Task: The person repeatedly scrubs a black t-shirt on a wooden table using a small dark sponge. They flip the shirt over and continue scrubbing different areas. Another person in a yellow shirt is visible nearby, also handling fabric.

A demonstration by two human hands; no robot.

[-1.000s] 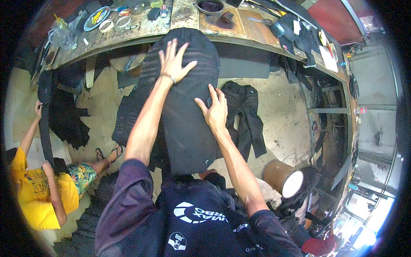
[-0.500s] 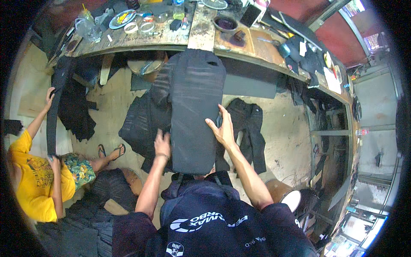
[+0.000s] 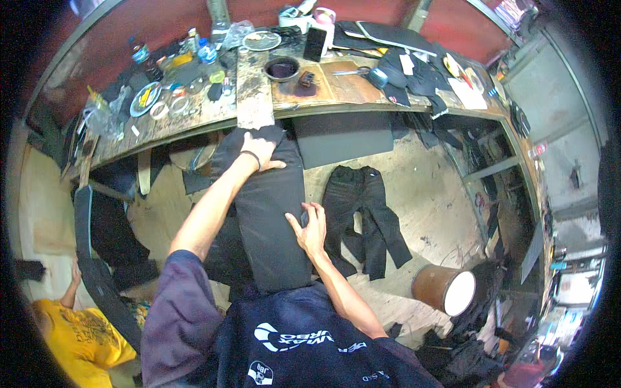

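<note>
A pair of black trousers (image 3: 268, 213) is stretched lengthwise in front of me, its far end at the edge of the workbench. Close to that end my left hand (image 3: 262, 152) grips the cloth, thumb stretched to the right. My right hand (image 3: 310, 231) is lower down, at the right edge of the trousers. Its thumb and fingers close around a small dark piece (image 3: 304, 218), mostly hidden, whose kind I cannot make out. Faint paler streaks show on the black cloth.
The workbench (image 3: 194, 119) carries a dark bowl (image 3: 281, 69), a blue plate (image 3: 146, 98), bottles and a phone (image 3: 315, 44). Another pair of black trousers (image 3: 362, 207) lies on the floor, near a brown drum (image 3: 443, 289). A person in yellow (image 3: 81, 339) is at lower left.
My left hand has moved from the left side of the trousers up to their far end. My right hand has shifted lower and left. My view has turned, showing more of the bench.
</note>
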